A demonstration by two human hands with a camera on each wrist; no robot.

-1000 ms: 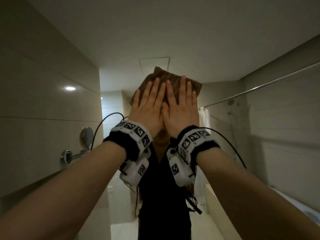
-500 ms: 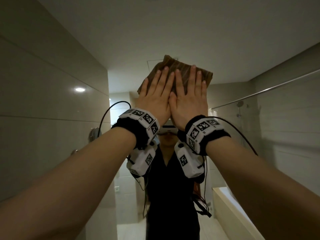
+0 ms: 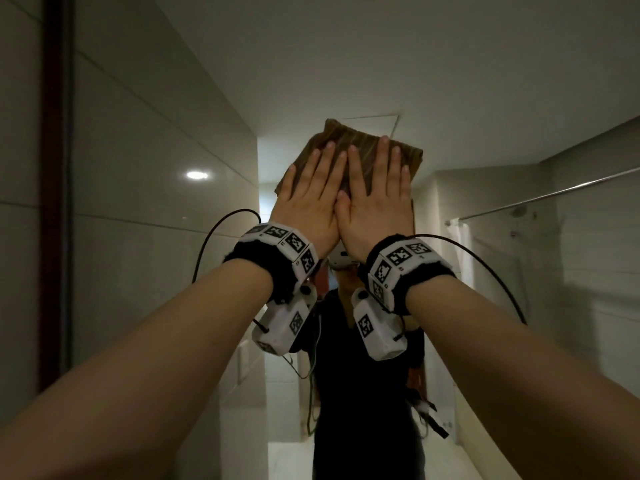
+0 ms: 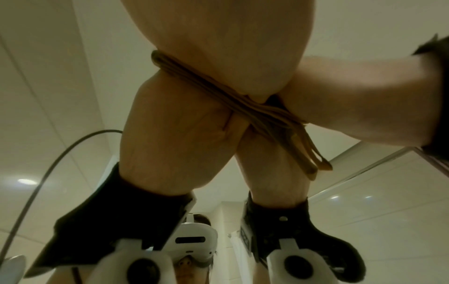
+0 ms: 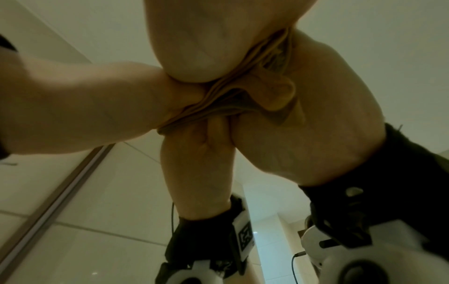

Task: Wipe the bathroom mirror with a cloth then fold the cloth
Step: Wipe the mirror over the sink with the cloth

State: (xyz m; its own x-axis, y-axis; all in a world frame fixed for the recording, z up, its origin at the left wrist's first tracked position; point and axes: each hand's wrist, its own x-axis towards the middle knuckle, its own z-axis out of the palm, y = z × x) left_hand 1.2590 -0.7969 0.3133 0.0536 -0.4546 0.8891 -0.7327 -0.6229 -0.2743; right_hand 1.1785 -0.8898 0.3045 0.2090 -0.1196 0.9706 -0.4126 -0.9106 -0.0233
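Note:
A folded brown striped cloth (image 3: 349, 138) lies flat against the bathroom mirror (image 3: 450, 81), high up, at about head height. My left hand (image 3: 308, 199) and right hand (image 3: 377, 195) press it side by side with straight fingers, thumbs touching. In the left wrist view the cloth (image 4: 218, 90) shows edge-on as a thin stack between my palm (image 4: 218, 28) and its reflection. The right wrist view shows the cloth's layers (image 5: 255, 100) bunched under my right palm (image 5: 206, 38). Most of the cloth is hidden under the hands.
A dark brown mirror frame (image 3: 57, 168) runs vertically at the left. The glass reflects a person in dark clothes (image 3: 363, 393), tiled walls, a ceiling light (image 3: 197, 174) and a shower rail (image 3: 554, 192). Black cables (image 3: 221, 220) loop off both wrist bands.
Both hands have slid the cloth upward on the glass, still flat and side by side. The view has shifted, bringing the dark frame into sight at the left.

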